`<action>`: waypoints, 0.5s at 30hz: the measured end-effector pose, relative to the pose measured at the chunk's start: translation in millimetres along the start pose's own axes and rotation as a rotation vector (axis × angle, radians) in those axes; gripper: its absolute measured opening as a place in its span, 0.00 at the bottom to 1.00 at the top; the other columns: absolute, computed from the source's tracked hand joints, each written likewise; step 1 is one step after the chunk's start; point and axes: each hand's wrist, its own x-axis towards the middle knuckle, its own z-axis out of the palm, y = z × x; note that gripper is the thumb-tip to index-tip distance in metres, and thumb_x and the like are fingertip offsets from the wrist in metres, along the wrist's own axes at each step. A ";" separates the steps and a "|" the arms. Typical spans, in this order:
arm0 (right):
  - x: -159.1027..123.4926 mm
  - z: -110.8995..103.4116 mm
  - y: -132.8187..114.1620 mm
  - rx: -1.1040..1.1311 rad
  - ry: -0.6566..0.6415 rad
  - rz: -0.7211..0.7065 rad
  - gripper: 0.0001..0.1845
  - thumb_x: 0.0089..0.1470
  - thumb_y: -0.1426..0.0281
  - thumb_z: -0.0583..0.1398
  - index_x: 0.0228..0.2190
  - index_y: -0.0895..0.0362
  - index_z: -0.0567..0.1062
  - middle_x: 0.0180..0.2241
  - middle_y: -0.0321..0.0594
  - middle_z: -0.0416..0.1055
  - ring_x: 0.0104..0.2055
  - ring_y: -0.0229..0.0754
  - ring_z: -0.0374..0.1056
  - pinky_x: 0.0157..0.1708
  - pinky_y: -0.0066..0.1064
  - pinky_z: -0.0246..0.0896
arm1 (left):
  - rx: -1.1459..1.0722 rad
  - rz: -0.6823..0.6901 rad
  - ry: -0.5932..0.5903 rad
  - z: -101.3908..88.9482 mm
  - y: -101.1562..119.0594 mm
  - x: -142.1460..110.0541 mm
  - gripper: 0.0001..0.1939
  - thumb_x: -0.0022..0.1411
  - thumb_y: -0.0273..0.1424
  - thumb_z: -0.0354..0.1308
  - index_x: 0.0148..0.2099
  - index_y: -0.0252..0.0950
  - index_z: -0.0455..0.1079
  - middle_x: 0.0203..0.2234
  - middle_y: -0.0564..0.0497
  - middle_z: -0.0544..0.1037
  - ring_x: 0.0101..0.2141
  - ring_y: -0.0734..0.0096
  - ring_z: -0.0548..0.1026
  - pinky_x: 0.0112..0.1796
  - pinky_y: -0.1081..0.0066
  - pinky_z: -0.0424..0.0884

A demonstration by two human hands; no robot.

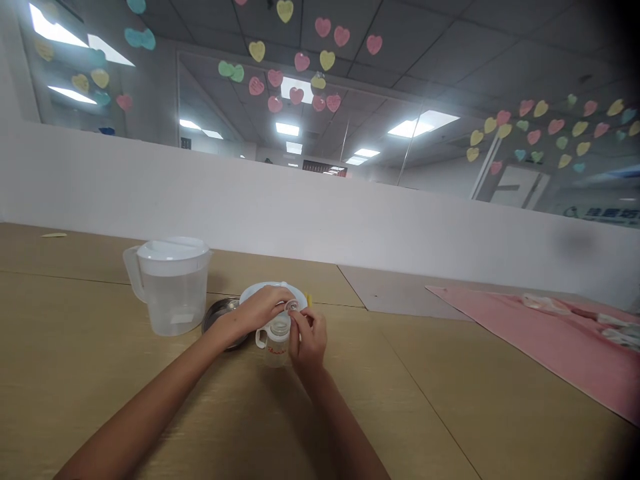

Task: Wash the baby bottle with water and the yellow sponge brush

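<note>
My left hand (267, 303) and my right hand (307, 337) meet over a small clear bottle (277, 348) with a white handle and red lettering, standing upright on the table. Between their fingertips is a small, clear round lid (292, 306), tilted and apart from the bottle's open mouth. Both hands have their fingers closed on it. Behind them lies a white plate (255, 291), partly hidden by my left hand. A shallow metal bowl (214, 311) sits left of the bottle, partly covered by my left wrist.
A translucent lidded pitcher (175, 293) with liquid stands to the left. Something yellow (309, 301) shows beside the plate. On the right, a pink cloth (540, 340) bears several small packets (545, 305). A low white wall (310, 220) borders the table's far side.
</note>
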 end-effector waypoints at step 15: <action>11.6 -10.3 -10.9 0.171 -0.014 -0.131 0.19 0.57 0.79 0.51 0.48 0.57 0.69 0.42 0.48 0.74 0.44 0.41 0.69 0.41 0.34 0.66 | -0.064 -0.022 0.071 2.8 -18.7 0.4 0.14 0.63 0.36 0.49 0.34 0.36 0.73 0.33 0.50 0.78 0.37 0.68 0.73 0.40 0.73 0.65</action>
